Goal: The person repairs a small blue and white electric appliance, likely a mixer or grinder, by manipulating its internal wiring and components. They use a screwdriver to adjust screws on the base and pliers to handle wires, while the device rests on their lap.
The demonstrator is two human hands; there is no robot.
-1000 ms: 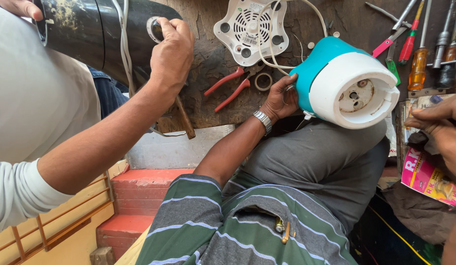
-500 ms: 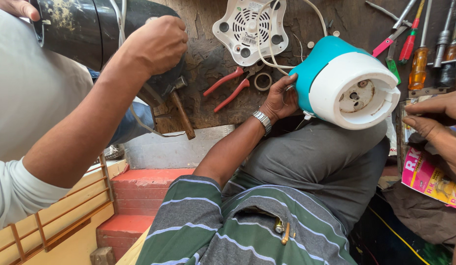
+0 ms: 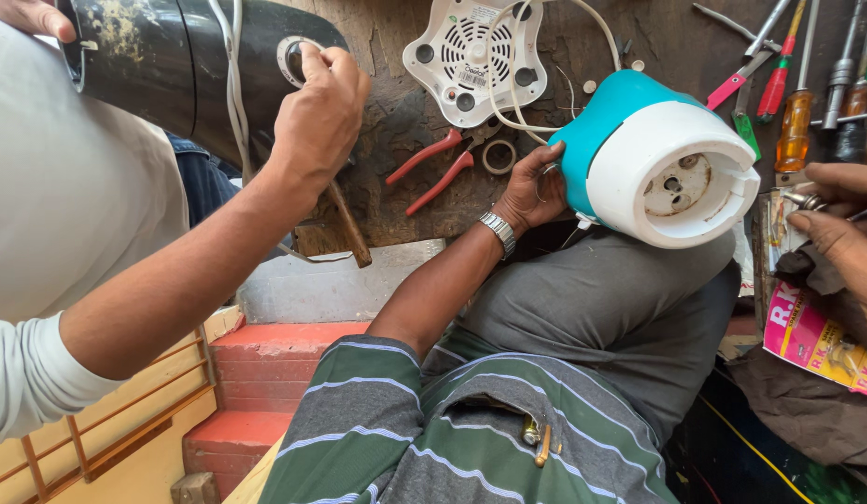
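Sideways, the teal-and-white mixer base (image 3: 653, 168) rests in the grasping left hand (image 3: 527, 191); right hand (image 3: 839, 219) pinches something small

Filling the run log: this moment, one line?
left hand grips teal-white mixer base | right hand pinches small metal part | co-worker's hand on black housing

One head-worn camera looks steeply down, close over the lap and the cluttered workbench (image 3: 396, 201).
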